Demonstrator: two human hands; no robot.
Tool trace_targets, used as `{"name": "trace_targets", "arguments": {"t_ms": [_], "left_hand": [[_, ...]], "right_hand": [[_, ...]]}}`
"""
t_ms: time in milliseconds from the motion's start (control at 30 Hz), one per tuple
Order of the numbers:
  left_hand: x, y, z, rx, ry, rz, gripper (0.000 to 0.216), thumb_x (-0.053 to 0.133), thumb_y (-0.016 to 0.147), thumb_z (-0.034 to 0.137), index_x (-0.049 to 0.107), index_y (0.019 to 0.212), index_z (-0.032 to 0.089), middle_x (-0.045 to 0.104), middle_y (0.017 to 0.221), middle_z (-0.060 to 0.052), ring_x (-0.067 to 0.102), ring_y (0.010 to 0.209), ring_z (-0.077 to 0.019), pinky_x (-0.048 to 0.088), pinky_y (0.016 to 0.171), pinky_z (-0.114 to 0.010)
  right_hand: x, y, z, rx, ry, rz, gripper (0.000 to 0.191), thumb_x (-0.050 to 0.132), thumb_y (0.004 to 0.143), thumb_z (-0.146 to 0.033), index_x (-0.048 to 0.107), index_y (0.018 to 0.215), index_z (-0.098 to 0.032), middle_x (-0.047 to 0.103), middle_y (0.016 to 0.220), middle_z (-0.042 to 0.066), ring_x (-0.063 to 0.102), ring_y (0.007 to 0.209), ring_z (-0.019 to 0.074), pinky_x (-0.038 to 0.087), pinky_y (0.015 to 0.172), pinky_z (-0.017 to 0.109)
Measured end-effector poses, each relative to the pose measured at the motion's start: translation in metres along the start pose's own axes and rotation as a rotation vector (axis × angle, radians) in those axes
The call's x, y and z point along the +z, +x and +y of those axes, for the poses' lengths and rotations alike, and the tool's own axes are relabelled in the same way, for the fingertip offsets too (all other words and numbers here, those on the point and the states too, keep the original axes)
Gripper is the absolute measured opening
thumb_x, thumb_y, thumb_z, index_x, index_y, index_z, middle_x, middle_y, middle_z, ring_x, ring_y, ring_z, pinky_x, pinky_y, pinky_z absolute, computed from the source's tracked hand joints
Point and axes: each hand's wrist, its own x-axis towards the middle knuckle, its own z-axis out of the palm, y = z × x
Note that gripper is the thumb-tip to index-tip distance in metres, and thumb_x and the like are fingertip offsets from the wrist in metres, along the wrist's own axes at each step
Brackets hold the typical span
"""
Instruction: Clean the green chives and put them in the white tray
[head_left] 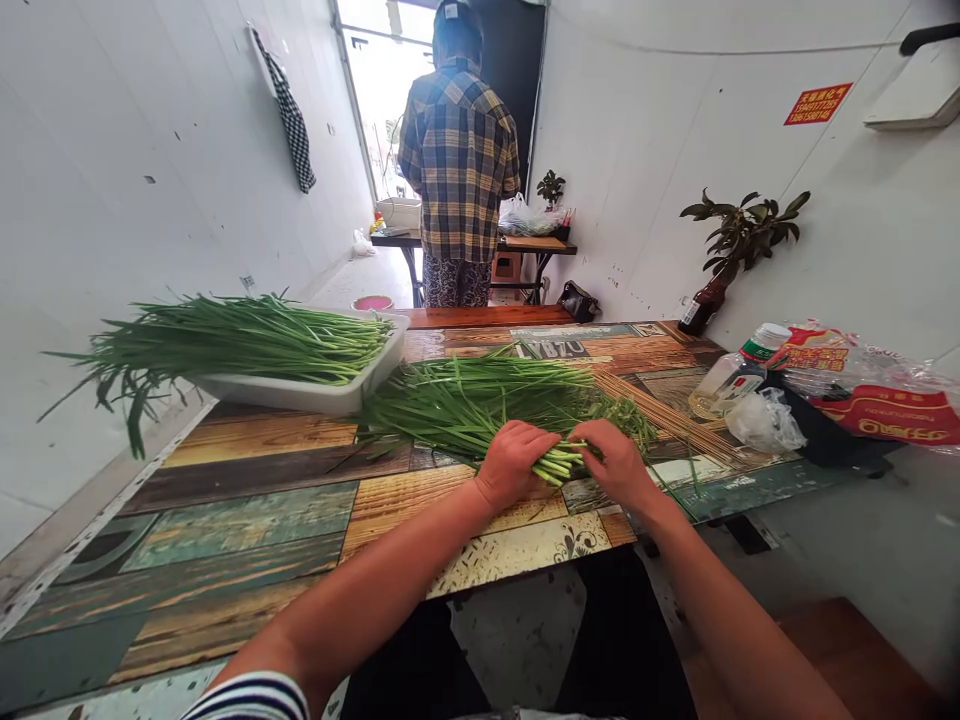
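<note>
A loose pile of green chives (480,400) lies across the middle of the patterned table (247,520). My left hand (514,462) is closed round the pale cut ends of a small bunch from that pile. My right hand (616,460) pinches the same bunch from the right, fingers curled on the stems. A white tray (315,392) at the left holds another heap of chives (225,340), their tips hanging over its left end.
Thin bamboo skewers (660,410) lie right of the pile. A plastic bottle (731,380), plastic bags (765,420), red packaging (877,410) and a bottle with a leafy branch (705,300) sit at the right. A person in a plaid shirt (459,160) stands at a far table.
</note>
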Motion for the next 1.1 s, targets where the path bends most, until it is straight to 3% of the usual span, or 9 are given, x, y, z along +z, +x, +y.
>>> {"name": "trace_targets", "arguments": {"t_ms": [233, 333, 433, 533, 633, 733, 833, 933, 1100], "left_hand": [[0.000, -0.002, -0.002, -0.139, 0.031, -0.011, 0.022, 0.055, 0.084, 0.035, 0.065, 0.091, 0.018, 0.068, 0.083, -0.007, 0.059, 0.077, -0.0197, 0.039, 0.070, -0.033], [0.004, -0.004, -0.005, -0.160, -0.019, 0.037, 0.022, 0.053, 0.084, 0.034, 0.065, 0.092, 0.017, 0.069, 0.081, -0.007, 0.061, 0.076, -0.0197, 0.040, 0.070, -0.033], [0.006, -0.005, -0.007, -0.158, -0.046, 0.042, 0.024, 0.053, 0.085, 0.035, 0.065, 0.092, 0.016, 0.069, 0.080, -0.007, 0.061, 0.075, -0.0197, 0.040, 0.069, -0.033], [0.007, -0.005, -0.007, -0.138, -0.059, -0.025, 0.025, 0.054, 0.084, 0.038, 0.065, 0.091, 0.016, 0.069, 0.080, -0.006, 0.061, 0.075, -0.0193, 0.040, 0.069, -0.032], [0.006, -0.004, -0.008, -0.107, -0.049, -0.057, 0.025, 0.054, 0.085, 0.038, 0.065, 0.089, 0.017, 0.069, 0.080, -0.006, 0.061, 0.074, -0.0188, 0.039, 0.069, -0.032], [0.004, -0.003, -0.009, -0.094, -0.011, 0.007, 0.025, 0.052, 0.086, 0.037, 0.065, 0.090, 0.015, 0.068, 0.079, -0.007, 0.060, 0.073, -0.0195, 0.039, 0.067, -0.032], [0.002, -0.003, -0.009, -0.106, -0.003, 0.084, 0.027, 0.053, 0.086, 0.038, 0.065, 0.092, 0.014, 0.067, 0.080, -0.008, 0.059, 0.074, -0.0202, 0.039, 0.068, -0.032], [0.002, -0.003, -0.009, -0.132, -0.012, 0.106, 0.027, 0.052, 0.086, 0.036, 0.063, 0.100, 0.015, 0.068, 0.086, -0.008, 0.059, 0.077, -0.0204, 0.040, 0.069, -0.033], [0.003, -0.004, -0.010, -0.164, -0.023, 0.117, 0.031, 0.055, 0.085, 0.037, 0.063, 0.105, 0.016, 0.069, 0.087, -0.008, 0.060, 0.078, -0.0205, 0.042, 0.070, -0.034]], "right_hand": [[-0.016, -0.011, 0.050, 0.091, -0.265, 0.042, 0.018, 0.050, 0.089, -0.027, 0.066, 0.086, -0.019, 0.066, 0.086, 0.008, 0.058, 0.086, 0.0223, 0.042, 0.081, 0.038], [-0.030, -0.008, 0.044, 0.106, -0.256, 0.139, 0.023, 0.047, 0.089, -0.030, 0.066, 0.098, -0.020, 0.066, 0.096, 0.010, 0.058, 0.092, 0.0243, 0.043, 0.081, 0.039], [-0.024, 0.000, 0.018, 0.067, -0.138, 0.064, 0.028, 0.048, 0.088, -0.035, 0.063, 0.108, -0.023, 0.065, 0.102, 0.009, 0.057, 0.096, 0.0235, 0.044, 0.082, 0.038], [-0.001, 0.004, 0.003, 0.049, -0.077, -0.075, 0.029, 0.042, 0.093, -0.039, 0.065, 0.093, -0.021, 0.066, 0.090, 0.007, 0.056, 0.086, 0.0206, 0.043, 0.076, 0.034], [0.013, 0.002, 0.015, 0.051, -0.087, -0.142, 0.041, 0.035, 0.095, -0.041, 0.060, 0.071, -0.020, 0.060, 0.071, 0.004, 0.052, 0.072, 0.0178, 0.039, 0.068, 0.031], [0.008, 0.003, 0.045, 0.166, -0.132, -0.051, 0.046, 0.033, 0.096, -0.041, 0.059, 0.066, -0.019, 0.056, 0.063, 0.003, 0.049, 0.065, 0.0165, 0.038, 0.064, 0.029], [0.001, 0.011, 0.067, 0.271, -0.254, 0.027, 0.034, 0.040, 0.093, -0.035, 0.067, 0.078, -0.020, 0.061, 0.073, 0.006, 0.052, 0.072, 0.0188, 0.039, 0.068, 0.031], [0.008, 0.019, 0.072, 0.264, -0.383, -0.070, 0.018, 0.056, 0.084, -0.026, 0.070, 0.093, -0.020, 0.066, 0.091, 0.009, 0.054, 0.089, 0.0247, 0.039, 0.074, 0.035], [0.016, 0.021, 0.059, 0.219, -0.339, -0.038, 0.016, 0.058, 0.085, -0.026, 0.072, 0.084, -0.020, 0.067, 0.088, 0.007, 0.054, 0.089, 0.0238, 0.038, 0.076, 0.035]]}}
